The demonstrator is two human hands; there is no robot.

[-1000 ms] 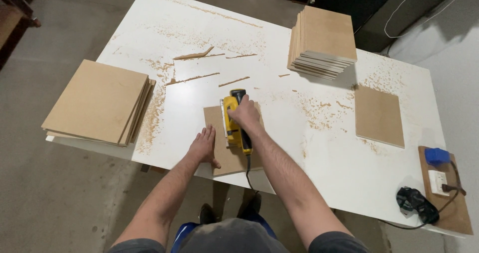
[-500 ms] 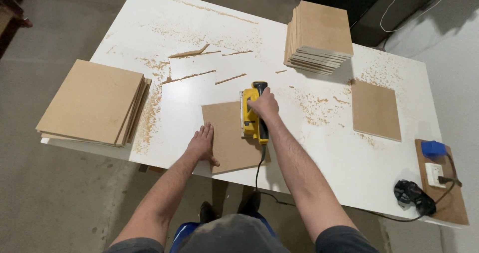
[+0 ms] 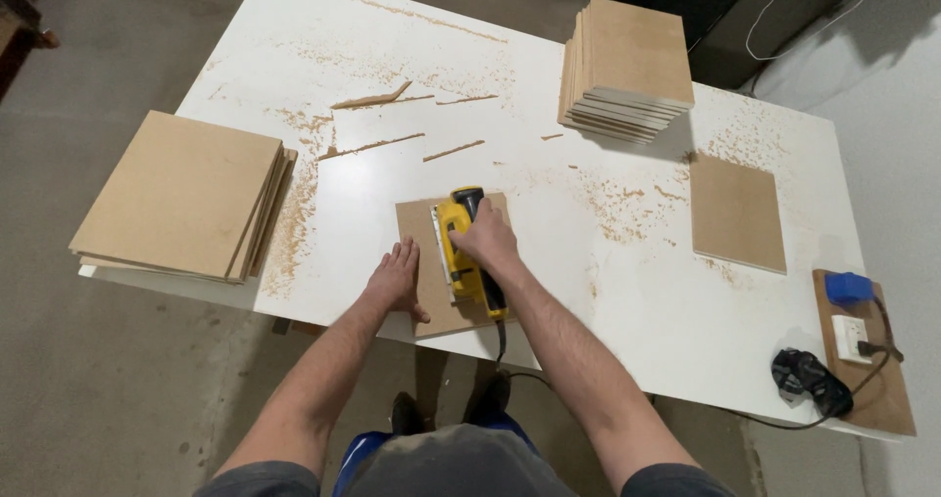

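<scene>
Between both hands (image 3: 441, 262), the board (image 3: 431, 262) lies under the sander (image 3: 461, 252).

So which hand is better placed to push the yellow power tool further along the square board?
Probably the right hand: it grips the yellow power tool, while the left hand lies flat on the square brown fibreboard panel.
</scene>
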